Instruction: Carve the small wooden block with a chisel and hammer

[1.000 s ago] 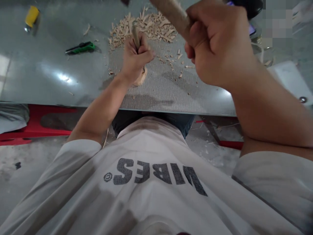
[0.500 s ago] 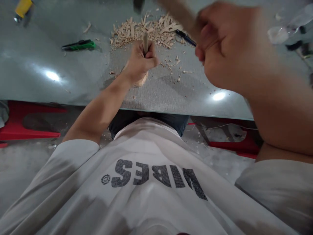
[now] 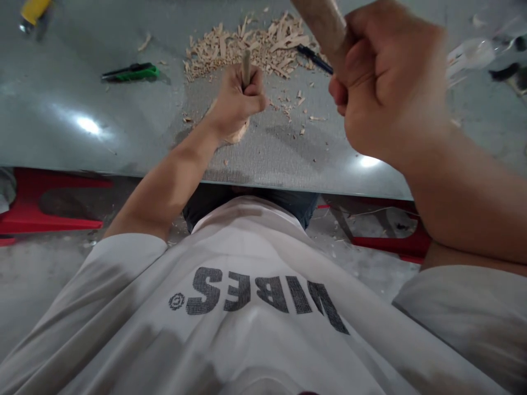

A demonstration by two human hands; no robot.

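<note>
Low over the table, my left hand [image 3: 241, 101] is closed round an upright chisel [image 3: 246, 68]; only the top of its wooden handle shows, and the blade is hidden. Beneath that hand lies a pale piece of wood [image 3: 237, 135], mostly covered by the hand and wrist. My right hand [image 3: 387, 82] is raised at the upper right, its fingers wrapped round the wooden handle of a hammer [image 3: 323, 27]. The hammer's head is out of the picture. A pile of wood chips [image 3: 242, 46] lies just beyond my left hand.
On the glossy table [image 3: 135, 131] lie a green utility knife [image 3: 130, 73] at left, a dark blue pen-like tool [image 3: 315, 58] beside the chips, and a yellow-handled object [image 3: 35, 15] at far left. Clear plastic items [image 3: 473, 55] lie at right. Red supports [image 3: 53, 203] show below the table edge.
My right hand has shifted slightly right with the hammer, and the dark head seen at the top edge has left the picture. My left hand stays put on the chisel.
</note>
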